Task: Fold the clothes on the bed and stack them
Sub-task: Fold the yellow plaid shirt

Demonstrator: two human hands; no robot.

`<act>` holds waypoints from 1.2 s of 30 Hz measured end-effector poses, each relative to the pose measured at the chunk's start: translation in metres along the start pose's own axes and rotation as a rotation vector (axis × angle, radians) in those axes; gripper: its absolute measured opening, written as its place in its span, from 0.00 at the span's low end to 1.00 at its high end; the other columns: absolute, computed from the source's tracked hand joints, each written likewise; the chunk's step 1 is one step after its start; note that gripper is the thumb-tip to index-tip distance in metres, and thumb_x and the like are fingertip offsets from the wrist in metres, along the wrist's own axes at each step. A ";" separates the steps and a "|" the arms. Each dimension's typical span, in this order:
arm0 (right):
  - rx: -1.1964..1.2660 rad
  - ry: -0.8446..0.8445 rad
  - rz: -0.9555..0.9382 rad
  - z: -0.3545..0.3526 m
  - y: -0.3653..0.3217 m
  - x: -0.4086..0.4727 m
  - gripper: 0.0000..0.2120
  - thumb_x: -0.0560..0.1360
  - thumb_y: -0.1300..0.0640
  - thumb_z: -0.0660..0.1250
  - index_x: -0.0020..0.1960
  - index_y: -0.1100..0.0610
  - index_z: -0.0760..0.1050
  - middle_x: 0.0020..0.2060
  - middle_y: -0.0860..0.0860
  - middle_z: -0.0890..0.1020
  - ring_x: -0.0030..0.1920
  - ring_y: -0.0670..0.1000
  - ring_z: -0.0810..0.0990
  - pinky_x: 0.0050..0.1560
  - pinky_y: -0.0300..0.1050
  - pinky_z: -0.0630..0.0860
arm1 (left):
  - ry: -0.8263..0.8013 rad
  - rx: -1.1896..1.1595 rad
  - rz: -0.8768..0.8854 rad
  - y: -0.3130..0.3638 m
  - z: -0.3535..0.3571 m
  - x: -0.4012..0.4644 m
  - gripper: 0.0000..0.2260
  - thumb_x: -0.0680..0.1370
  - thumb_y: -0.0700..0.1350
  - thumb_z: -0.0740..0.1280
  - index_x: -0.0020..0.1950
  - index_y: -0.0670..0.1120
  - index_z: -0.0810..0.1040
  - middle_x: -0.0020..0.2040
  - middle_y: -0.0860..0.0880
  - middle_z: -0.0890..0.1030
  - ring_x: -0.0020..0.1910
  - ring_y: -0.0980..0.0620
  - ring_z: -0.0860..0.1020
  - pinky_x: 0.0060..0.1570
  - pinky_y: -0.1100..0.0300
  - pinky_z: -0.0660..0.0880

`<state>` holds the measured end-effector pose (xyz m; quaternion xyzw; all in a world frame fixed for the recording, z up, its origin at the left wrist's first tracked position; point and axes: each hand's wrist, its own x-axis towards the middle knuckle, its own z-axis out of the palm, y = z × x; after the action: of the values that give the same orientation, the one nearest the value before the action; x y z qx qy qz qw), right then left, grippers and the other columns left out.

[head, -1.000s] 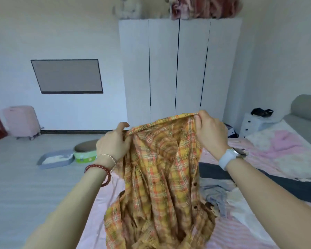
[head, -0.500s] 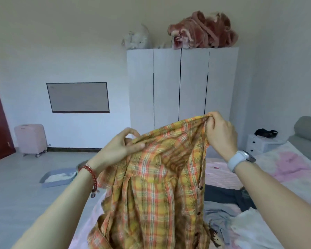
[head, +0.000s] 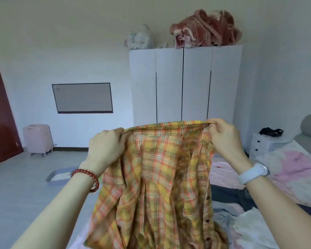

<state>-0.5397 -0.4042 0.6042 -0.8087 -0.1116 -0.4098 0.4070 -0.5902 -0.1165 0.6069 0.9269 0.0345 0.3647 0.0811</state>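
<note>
A yellow-and-orange plaid shirt [head: 160,186] hangs in front of me, held up by its top edge. My left hand [head: 106,148] grips the left end of that edge. My right hand [head: 224,135] pinches the right end, so the edge is stretched taut between them. The shirt's lower part hangs bunched and creased, with dark buttons down its right side. Behind and below it lies the bed [head: 228,175] with a pink striped sheet. On the bed lie a dark garment [head: 230,194], a grey-blue one [head: 223,214] and a white one [head: 255,229].
A white wardrobe [head: 185,85] stands against the far wall with a pink blanket [head: 205,29] on top. A white nightstand [head: 266,144] is beside the bed at right. On the grey floor at left sit a pink suitcase [head: 38,139] and a grey tray [head: 58,176].
My left hand has closed on the shirt's top edge and moved apart from the right, pulling the edge straight. The view has tilted upward.
</note>
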 end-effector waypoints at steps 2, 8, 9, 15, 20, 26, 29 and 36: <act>0.245 0.104 0.009 0.001 -0.009 -0.001 0.13 0.76 0.64 0.58 0.50 0.51 0.78 0.29 0.42 0.76 0.28 0.47 0.74 0.27 0.29 0.65 | -0.032 -0.343 -0.019 0.002 -0.008 0.001 0.08 0.79 0.53 0.59 0.42 0.54 0.74 0.42 0.48 0.81 0.46 0.43 0.76 0.41 0.58 0.64; 0.204 0.009 0.156 0.014 -0.020 0.000 0.12 0.76 0.65 0.57 0.51 0.60 0.78 0.37 0.48 0.77 0.38 0.48 0.73 0.40 0.37 0.66 | -0.225 -0.140 -0.048 0.006 0.000 0.009 0.15 0.81 0.50 0.57 0.36 0.46 0.66 0.40 0.43 0.77 0.44 0.41 0.75 0.39 0.56 0.65; 0.228 0.033 0.151 0.014 -0.017 -0.005 0.11 0.76 0.65 0.57 0.50 0.58 0.78 0.35 0.49 0.77 0.38 0.49 0.73 0.40 0.39 0.67 | -0.209 -0.255 -0.058 0.007 0.002 0.003 0.15 0.81 0.49 0.58 0.36 0.45 0.68 0.37 0.45 0.76 0.41 0.43 0.74 0.38 0.56 0.66; 0.633 -0.225 0.115 0.003 -0.008 -0.033 0.09 0.78 0.63 0.59 0.52 0.53 0.76 0.36 0.48 0.82 0.34 0.48 0.80 0.40 0.40 0.77 | -0.403 -1.442 -0.360 0.015 -0.011 -0.026 0.06 0.76 0.40 0.63 0.50 0.44 0.78 0.39 0.48 0.83 0.34 0.53 0.81 0.30 0.59 0.79; 0.581 -0.266 -0.035 0.010 0.007 -0.049 0.12 0.77 0.67 0.60 0.56 0.55 0.72 0.37 0.43 0.82 0.40 0.40 0.81 0.44 0.32 0.75 | -0.331 -1.427 -0.173 0.014 -0.007 -0.052 0.17 0.70 0.30 0.66 0.56 0.43 0.75 0.40 0.51 0.84 0.35 0.54 0.82 0.32 0.68 0.77; 0.502 0.082 -0.102 0.056 0.005 -0.038 0.05 0.77 0.62 0.63 0.51 0.55 0.73 0.32 0.43 0.80 0.31 0.41 0.79 0.37 0.32 0.74 | 0.189 -0.734 -0.107 0.017 0.021 -0.030 0.08 0.67 0.54 0.75 0.41 0.54 0.79 0.34 0.57 0.82 0.34 0.58 0.80 0.36 0.63 0.76; 0.461 0.079 -0.093 0.099 0.013 -0.020 0.05 0.76 0.62 0.64 0.50 0.54 0.73 0.32 0.41 0.79 0.30 0.42 0.78 0.37 0.34 0.76 | 0.280 -0.490 -0.184 0.003 0.061 0.006 0.12 0.69 0.58 0.71 0.44 0.51 0.79 0.37 0.50 0.83 0.41 0.47 0.81 0.42 0.52 0.77; 0.234 -0.201 0.080 0.274 0.080 0.026 0.14 0.78 0.59 0.61 0.63 0.60 0.70 0.45 0.51 0.83 0.47 0.53 0.81 0.54 0.46 0.75 | -0.026 -0.371 -0.279 -0.075 0.239 0.112 0.22 0.74 0.58 0.66 0.63 0.47 0.72 0.49 0.40 0.82 0.52 0.38 0.77 0.48 0.50 0.74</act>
<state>-0.3255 -0.2544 0.4877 -0.7966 -0.1665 -0.2943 0.5011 -0.3455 -0.0585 0.4963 0.8870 0.0936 0.3382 0.3002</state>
